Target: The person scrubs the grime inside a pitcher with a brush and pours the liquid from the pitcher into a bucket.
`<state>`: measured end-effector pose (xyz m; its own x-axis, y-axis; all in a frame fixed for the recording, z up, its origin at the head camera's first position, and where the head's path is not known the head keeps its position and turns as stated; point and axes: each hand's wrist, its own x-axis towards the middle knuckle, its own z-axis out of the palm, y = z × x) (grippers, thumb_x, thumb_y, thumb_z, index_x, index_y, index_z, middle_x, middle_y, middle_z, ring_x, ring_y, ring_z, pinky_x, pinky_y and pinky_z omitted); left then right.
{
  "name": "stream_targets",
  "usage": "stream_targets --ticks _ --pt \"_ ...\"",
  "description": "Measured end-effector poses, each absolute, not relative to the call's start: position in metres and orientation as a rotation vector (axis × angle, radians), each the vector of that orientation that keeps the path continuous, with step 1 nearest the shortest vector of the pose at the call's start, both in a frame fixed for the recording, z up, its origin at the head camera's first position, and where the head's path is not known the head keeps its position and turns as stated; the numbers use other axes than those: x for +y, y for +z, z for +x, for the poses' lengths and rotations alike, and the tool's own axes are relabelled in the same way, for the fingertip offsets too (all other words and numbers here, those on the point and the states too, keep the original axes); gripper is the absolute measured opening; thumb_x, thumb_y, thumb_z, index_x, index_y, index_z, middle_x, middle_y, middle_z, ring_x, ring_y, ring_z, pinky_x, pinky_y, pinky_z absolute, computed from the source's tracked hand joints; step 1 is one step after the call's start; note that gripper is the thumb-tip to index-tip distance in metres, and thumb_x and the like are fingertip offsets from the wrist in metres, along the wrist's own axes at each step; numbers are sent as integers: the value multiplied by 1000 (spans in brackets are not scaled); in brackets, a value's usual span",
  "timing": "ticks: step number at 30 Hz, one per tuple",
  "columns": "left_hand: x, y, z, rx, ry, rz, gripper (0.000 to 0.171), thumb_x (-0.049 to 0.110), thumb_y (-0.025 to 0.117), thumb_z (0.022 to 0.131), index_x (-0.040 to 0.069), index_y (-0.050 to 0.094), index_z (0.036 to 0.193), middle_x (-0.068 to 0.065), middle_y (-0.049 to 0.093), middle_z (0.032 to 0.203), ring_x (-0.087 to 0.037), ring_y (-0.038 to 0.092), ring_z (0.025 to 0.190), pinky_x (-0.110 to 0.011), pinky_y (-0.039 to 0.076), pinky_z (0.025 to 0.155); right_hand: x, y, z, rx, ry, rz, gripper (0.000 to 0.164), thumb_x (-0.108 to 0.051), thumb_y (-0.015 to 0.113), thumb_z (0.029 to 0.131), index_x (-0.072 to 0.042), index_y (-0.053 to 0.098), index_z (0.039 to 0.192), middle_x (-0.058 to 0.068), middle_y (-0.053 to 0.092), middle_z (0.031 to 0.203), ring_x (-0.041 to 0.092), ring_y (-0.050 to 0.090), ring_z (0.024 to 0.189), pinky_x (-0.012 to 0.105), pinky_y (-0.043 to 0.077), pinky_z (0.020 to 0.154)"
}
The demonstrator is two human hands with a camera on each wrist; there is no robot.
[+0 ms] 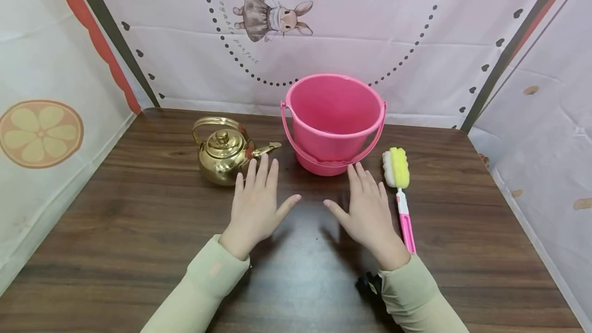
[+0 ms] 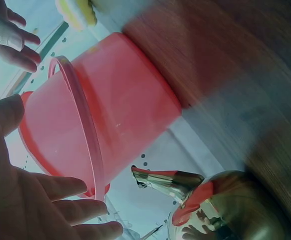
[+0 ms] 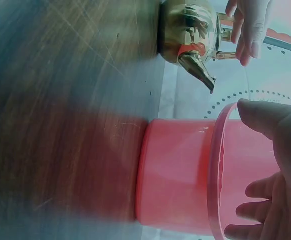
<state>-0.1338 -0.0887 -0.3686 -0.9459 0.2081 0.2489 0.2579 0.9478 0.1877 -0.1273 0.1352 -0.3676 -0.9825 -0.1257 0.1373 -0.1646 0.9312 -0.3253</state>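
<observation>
Palm down over the table, my left hand (image 1: 256, 207) has its fingers straight and its thumb spread, with nothing held. Its fingertips overlap the lower right of a brass teapot (image 1: 222, 155) in the head view. My right hand (image 1: 367, 212) mirrors it, also empty, fingers extended toward the base of a pink bucket (image 1: 335, 109). The bucket stands upright at the back middle, its pink handle (image 1: 296, 143) hanging down the front. Right of that hand lies a bottle brush (image 1: 401, 194) with a yellow and white sponge head and a pink handle, partly hidden by the wrist.
The dark wooden table (image 1: 139, 251) ends at a printed cloth backdrop (image 1: 370, 24), with more cloth along both sides. The teapot's spout (image 1: 268, 149) points right toward the bucket. A small black object (image 1: 368, 284) shows beside the right cuff.
</observation>
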Motion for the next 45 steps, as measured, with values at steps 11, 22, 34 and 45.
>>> stream_targets --ticks 11,22,34,45 --pt "-95 -371 -133 -2894 -365 -305 87 65 44 89 5 24 149 -16 18 157 -39 16 144 -60 20 112 128 -371 -128 -2943 565 269 91 -59 59 84 -6 24 149 15 26 155 37 27 141 58 18 114" --pt "-97 -374 -131 -2887 -385 -293 87 64 44 90 5 24 149 -17 19 157 -38 17 144 -60 22 112 122 -375 -126 -2913 557 293 89 -58 59 84 -5 27 148 14 32 152 34 31 140 58 23 113" --pt "-96 -372 -134 -2878 -424 -289 86 63 44 91 4 22 150 -17 17 157 -38 16 144 -60 22 112 120 -372 -130 -2887 596 316 88 -56 61 85 -4 28 148 14 31 152 33 32 139 57 24 113" --pt "-96 -374 -136 -2855 -432 -291 86 63 44 91 3 23 149 -18 20 156 -39 19 143 -59 24 111 116 -372 -131 -2890 603 332 88 -56 61 84 -4 29 147 14 33 151 33 33 138 56 25 112"
